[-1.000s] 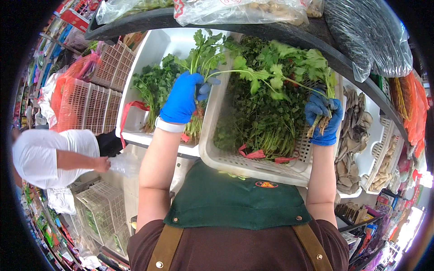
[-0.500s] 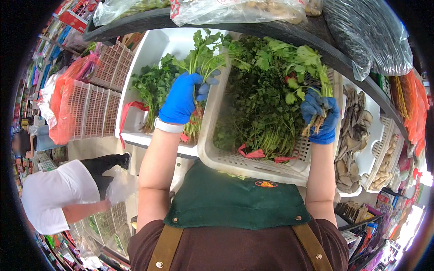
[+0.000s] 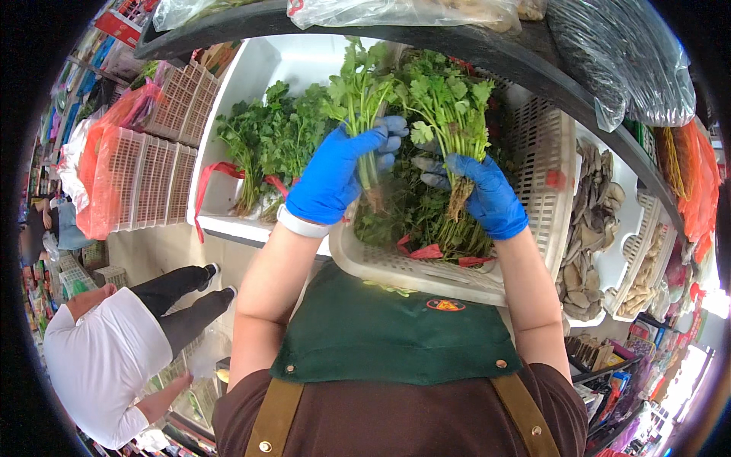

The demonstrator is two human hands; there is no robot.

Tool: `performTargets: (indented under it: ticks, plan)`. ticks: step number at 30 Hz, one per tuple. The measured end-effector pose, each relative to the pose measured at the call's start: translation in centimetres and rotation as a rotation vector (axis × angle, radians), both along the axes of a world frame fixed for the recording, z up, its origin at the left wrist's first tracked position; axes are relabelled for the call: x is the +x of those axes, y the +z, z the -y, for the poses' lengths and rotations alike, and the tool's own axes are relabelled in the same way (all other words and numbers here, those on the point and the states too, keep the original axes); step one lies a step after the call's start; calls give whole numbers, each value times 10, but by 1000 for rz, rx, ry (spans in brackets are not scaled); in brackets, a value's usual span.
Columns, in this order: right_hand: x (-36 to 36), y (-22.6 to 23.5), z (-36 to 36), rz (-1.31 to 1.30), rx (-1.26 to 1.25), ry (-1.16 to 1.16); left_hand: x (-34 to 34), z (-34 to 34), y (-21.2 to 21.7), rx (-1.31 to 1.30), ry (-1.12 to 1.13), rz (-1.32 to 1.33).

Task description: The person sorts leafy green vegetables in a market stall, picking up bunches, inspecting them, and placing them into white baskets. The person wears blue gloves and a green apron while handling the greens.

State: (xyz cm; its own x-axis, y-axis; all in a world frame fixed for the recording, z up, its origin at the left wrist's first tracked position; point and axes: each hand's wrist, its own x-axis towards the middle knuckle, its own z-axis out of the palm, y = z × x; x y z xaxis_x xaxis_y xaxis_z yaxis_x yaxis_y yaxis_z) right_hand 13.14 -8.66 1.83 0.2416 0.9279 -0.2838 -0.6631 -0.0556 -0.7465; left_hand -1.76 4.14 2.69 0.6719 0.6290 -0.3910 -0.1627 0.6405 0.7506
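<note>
Our left hand [image 3: 329, 171], gloved in blue, was curled around the stems of a leafy bunch [image 3: 364, 91], while our right hand [image 3: 489, 196] pinched a second bunch [image 3: 455, 122] near its roots. We held both side by side over the pale crate [image 3: 542, 156], leaves pointing away from us. More greens [image 3: 387, 227] and red ties [image 3: 432, 251] lay in the crate; beside it, a white tub [image 3: 295, 58] held other greens [image 3: 295, 137].

Leafy greens [image 3: 415, 217] in perforated crate [image 3: 542, 156]
</note>
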Motion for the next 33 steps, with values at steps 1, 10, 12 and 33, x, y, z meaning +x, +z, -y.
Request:
performTargets:
  ticks: [1,10,12,33]
  plan:
    - [-1,-4,-1,4,5,16,1,2,-5,-5,25,52]
    - [-5,-30,3,-132,-123,69,4,11,-9,95,-10,-70]
    - [-20,-5,-6,-134,-46,66,6,10,-1,73,11,-49]
    - [-4,-37,5,-440,-38,67,18,29,-18,467,-91,-184]
